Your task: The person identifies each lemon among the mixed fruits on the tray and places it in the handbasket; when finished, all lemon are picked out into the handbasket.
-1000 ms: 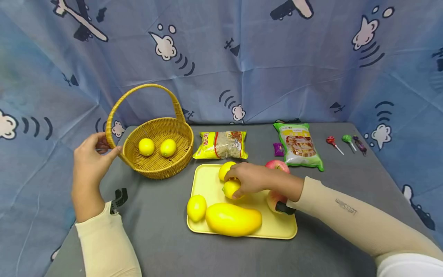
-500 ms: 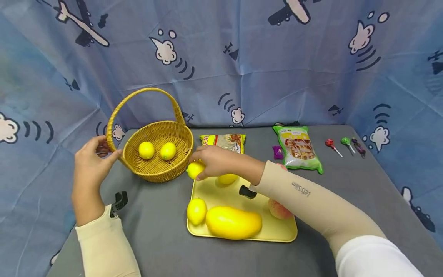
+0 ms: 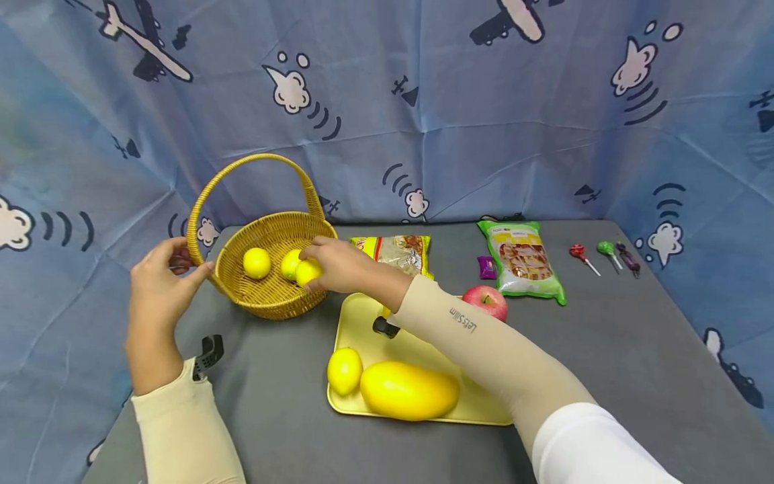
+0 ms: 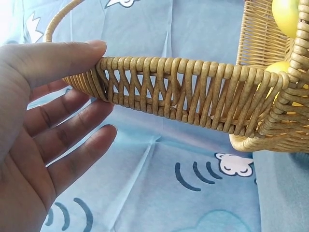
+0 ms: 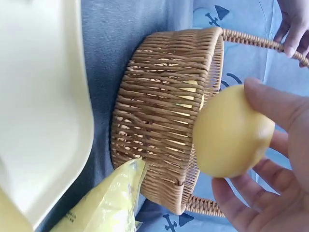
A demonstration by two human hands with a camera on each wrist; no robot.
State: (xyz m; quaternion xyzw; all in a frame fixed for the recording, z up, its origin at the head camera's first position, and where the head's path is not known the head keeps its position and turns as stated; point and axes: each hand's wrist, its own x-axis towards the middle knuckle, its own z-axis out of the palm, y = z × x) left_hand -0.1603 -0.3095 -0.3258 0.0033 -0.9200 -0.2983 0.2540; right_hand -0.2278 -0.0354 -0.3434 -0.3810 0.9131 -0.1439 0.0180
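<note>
My left hand pinches the handle of the wicker basket low on its left side; the left wrist view shows thumb above and fingers beneath the woven handle. Over the basket's right rim my right hand holds a lemon between thumb and fingers. That lemon fills the middle of the right wrist view. Two more lie inside the basket, a left lemon and a right lemon, the latter partly hidden behind the held one.
A yellow tray bears a lemon, a mango and a red apple, partly under my right arm. Behind are a yellow food packet, a bread bag, a purple sweet and lollipops.
My right hand has picked the lemon up off the tray and carried it left to over the basket. The left hand stays on the handle.
</note>
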